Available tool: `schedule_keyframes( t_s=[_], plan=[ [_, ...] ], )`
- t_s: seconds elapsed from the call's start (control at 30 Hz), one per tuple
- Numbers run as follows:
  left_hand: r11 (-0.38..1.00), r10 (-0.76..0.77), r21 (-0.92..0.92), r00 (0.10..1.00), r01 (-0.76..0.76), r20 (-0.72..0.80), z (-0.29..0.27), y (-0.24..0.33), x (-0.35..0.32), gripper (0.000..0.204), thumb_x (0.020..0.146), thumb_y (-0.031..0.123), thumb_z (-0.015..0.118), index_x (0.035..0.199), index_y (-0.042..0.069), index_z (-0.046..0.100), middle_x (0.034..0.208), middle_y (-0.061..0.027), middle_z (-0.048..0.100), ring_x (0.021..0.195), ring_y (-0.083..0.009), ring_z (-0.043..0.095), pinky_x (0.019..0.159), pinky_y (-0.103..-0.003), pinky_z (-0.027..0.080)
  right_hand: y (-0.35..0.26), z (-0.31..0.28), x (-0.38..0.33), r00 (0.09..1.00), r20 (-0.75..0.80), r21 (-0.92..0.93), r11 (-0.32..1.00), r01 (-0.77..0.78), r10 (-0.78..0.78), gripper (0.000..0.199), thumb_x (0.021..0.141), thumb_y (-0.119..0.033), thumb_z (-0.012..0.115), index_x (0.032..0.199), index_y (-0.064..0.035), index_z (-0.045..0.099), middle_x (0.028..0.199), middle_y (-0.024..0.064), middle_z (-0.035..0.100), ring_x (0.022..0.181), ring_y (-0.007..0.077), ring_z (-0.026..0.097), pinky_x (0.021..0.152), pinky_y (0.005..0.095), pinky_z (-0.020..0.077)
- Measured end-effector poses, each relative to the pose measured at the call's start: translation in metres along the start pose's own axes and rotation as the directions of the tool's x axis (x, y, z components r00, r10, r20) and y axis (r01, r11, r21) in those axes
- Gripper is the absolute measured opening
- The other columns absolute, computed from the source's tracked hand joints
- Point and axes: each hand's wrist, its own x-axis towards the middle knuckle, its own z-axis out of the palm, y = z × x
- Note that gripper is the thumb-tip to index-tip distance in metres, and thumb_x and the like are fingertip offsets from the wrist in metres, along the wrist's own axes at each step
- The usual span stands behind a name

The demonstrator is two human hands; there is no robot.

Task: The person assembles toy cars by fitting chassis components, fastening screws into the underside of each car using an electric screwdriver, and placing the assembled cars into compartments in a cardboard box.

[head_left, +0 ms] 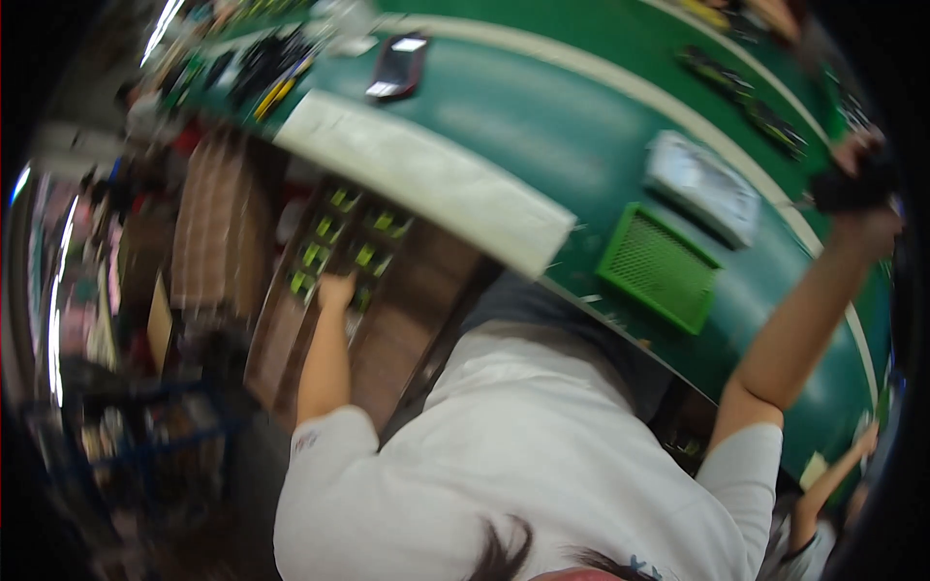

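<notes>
Motion blur smears everything. The left hand (336,290) has its fingers buried among green parts (341,242) too blurred to identify. The right hand (857,184) grips a dark object (851,190) of unclear shape at the rim.

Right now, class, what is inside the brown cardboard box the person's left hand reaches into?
The cardboard box holds rows of small green parts. The left hand covers some; blur hides what they are.

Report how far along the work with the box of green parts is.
Done: nothing visibly finished; the green basket on the green table looks empty. In hand: the left hand reaches into the box of green parts below the table; the right hand grips something dark, too blurred to identify. Left: many green parts remain.
</notes>
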Motion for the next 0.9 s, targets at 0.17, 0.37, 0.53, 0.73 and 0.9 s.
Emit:
schedule_keyframes(
  t_s=[0.17, 0.37, 0.53, 0.73, 0.9],
  plan=[
    [1.0, -0.017, -0.024, 0.983, 0.013, -0.181, 0.022, 0.017, -0.017, 0.059, 0.085, 0.045, 0.061, 0.117, -0.005, 0.053, 0.111, -0.0282, 0.06, 0.102, -0.0446, 0.058, 0.086, -0.049, 0.049, 0.003, 0.01, -0.015, 0.969, 0.232, 0.063, 0.995, 0.071, -0.084, 0.079, 0.084, -0.073, 0.031, 0.099, 0.0018, 0.054, 0.079, 0.0161, 0.06, 0.057, 0.0209, 0.053, 0.054, 0.031, 0.043],
    [0.818, 0.429, 0.056, 0.542, -0.572, -0.722, -0.121, 0.117, -0.05, 0.032, 0.085, 0.026, 0.066, 0.094, -0.003, 0.058, 0.09, -0.0184, 0.058, 0.085, -0.0339, 0.055, 0.076, -0.044, 0.046, -0.045, 0.015, -0.008, 0.943, -0.127, -0.03, 0.951, 0.308, -0.309, 0.069, 0.085, -0.07, 0.04, 0.077, -0.0044, 0.058, 0.059, 0.0143, 0.061, 0.038, 0.0185, 0.055, 0.035, 0.0252, 0.0447],
    [0.246, 0.676, 0.015, 0.16, -0.969, -0.719, -0.229, 0.348, -0.139, 0.015, 0.087, 0.003, 0.061, 0.101, -0.002, 0.061, 0.12, -0.0148, 0.057, 0.101, -0.0236, 0.058, 0.084, -0.033, 0.049, -0.056, -0.013, -0.01, 0.897, -0.282, -0.022, 0.937, 0.348, -0.34, 0.072, 0.082, -0.072, 0.042, 0.067, -0.0037, 0.058, 0.054, 0.0136, 0.06, 0.037, 0.0191, 0.054, 0.036, 0.0259, 0.0454],
    [-0.372, 0.859, 0.051, -0.365, -0.927, -0.36, -0.182, 0.584, -0.23, 0.013, 0.079, 0.008, 0.068, 0.091, 0.001, 0.068, 0.106, -0.013, 0.065, 0.1, -0.0294, 0.061, 0.089, -0.037, 0.047, -0.077, -0.032, -0.015, 0.852, -0.336, -0.072, 0.913, 0.402, -0.401, 0.072, 0.084, -0.071, 0.041, 0.067, -0.0037, 0.058, 0.052, 0.014, 0.06, 0.035, 0.0192, 0.056, 0.034, 0.0252, 0.046],
    [-0.369, 0.925, -0.027, -0.364, -0.929, -0.112, -0.074, 0.721, -0.221, 0.037, 0.071, 0.019, 0.076, 0.102, 0.005, 0.063, 0.126, -0.0194, 0.054, 0.117, -0.0343, 0.051, 0.099, -0.042, 0.04, -0.082, -0.032, -0.01, 0.858, -0.416, 0.062, 0.931, 0.359, -0.302, 0.07, 0.086, -0.068, 0.041, 0.069, -0.0025, 0.058, 0.053, 0.0155, 0.059, 0.037, 0.0206, 0.057, 0.034, 0.0261, 0.046]
  ],
)
